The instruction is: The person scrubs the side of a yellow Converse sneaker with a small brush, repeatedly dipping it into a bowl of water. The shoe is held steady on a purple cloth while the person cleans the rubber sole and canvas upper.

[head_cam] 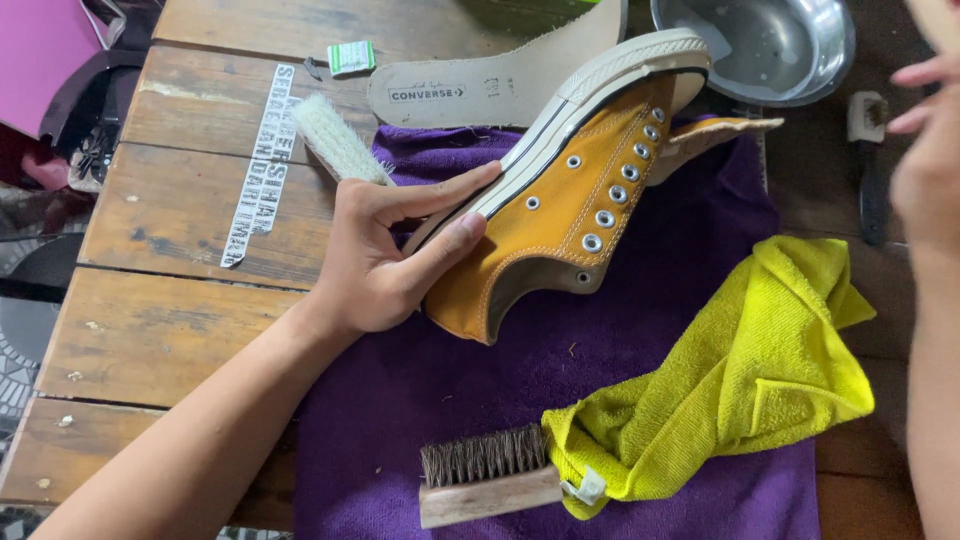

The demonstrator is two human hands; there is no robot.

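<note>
My left hand (385, 250) grips the heel end of a mustard-yellow canvas sneaker (570, 195) with a white rubber sole and no laces, holding it tilted on its side above a purple towel (470, 370). At the frame's right edge my right hand (925, 170) is raised, blurred, fingers apart and holding nothing. A yellow cloth (740, 380) lies crumpled on the purple towel, beside a wooden brush with dark bristles (485, 475) near the front.
A beige insole (490, 85) and a white-bristled brush (335, 140) lie on the worn wooden table (190, 200). A metal bowl (770, 45) stands at the back right, a dark-handled brush (870, 160) beside it. A small green packet (350, 57) and a lettered sticker (260, 165) are at the left.
</note>
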